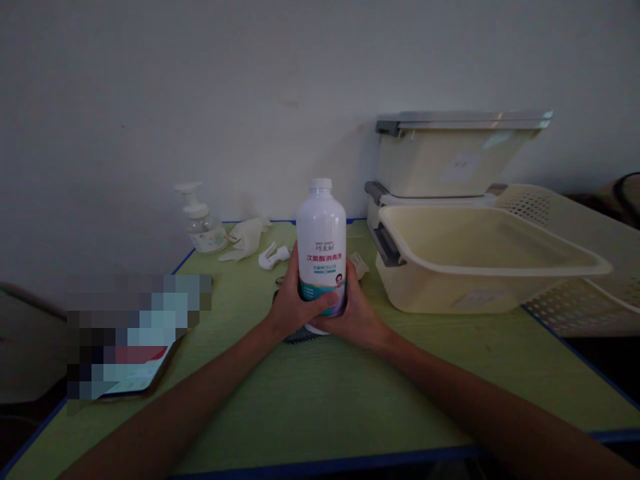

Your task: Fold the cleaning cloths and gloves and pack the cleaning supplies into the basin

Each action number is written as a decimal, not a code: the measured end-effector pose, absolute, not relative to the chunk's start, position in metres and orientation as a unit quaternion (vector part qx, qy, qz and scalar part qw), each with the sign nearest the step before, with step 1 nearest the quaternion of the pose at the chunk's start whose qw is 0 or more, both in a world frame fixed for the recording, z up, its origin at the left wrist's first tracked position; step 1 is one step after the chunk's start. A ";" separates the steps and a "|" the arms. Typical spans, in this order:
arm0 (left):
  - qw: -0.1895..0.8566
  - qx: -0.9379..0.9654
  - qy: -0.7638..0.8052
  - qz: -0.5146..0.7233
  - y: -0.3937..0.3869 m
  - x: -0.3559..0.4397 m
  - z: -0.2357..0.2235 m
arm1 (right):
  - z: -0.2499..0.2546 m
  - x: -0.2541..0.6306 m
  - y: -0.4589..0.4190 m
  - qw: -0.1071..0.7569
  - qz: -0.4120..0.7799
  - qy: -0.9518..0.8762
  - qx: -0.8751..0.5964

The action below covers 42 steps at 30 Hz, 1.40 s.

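A large white disinfectant bottle (321, 230) stands upright in the middle of the view, its white cap on and its printed label facing me. My left hand (296, 300) wraps round its lower left side, and my right hand (356, 308) grips the lower right side. Both thumbs lie across the front of the label. Behind my left hand rests a white spray trigger head (273, 255). Part of a dark, rough-edged item (299, 335) shows under the bottle; the rest of it is hidden.
A clear pump bottle (206, 230) and a crumpled translucent glove (246, 239) lie at the back left. On the left is a tablet (150, 360), partly blurred. An open cream bin (450, 293), stacked lidded boxes (457, 160) and a perforated basket (580, 313) occupy the right side of the green table (310, 407).
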<state>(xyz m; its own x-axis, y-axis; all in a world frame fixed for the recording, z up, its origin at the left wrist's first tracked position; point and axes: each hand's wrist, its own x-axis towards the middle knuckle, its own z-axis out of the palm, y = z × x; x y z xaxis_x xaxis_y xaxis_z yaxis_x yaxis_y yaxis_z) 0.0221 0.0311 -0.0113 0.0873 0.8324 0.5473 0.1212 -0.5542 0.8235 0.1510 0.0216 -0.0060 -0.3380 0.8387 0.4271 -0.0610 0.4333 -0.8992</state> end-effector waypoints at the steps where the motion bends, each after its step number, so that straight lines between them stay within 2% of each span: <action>1: 0.323 0.664 0.359 0.571 0.031 0.023 -0.011 | -0.006 0.151 0.022 0.501 0.449 -0.683 -0.285; 11: 0.335 0.630 0.356 0.603 0.034 0.025 -0.009 | -0.008 0.150 0.024 0.494 0.486 -0.663 -0.283; 42: 0.323 0.622 0.384 0.601 0.032 0.025 -0.010 | -0.010 0.150 0.024 0.498 0.488 -0.664 -0.272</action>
<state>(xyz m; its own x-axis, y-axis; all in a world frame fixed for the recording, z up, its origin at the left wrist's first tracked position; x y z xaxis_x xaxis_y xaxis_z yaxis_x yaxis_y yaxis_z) 0.0247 0.0323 -0.0098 -0.0183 0.8655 0.5005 0.0895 -0.4972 0.8630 0.1503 0.0242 -0.0097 -0.3572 0.8460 0.3957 -0.1250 0.3765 -0.9179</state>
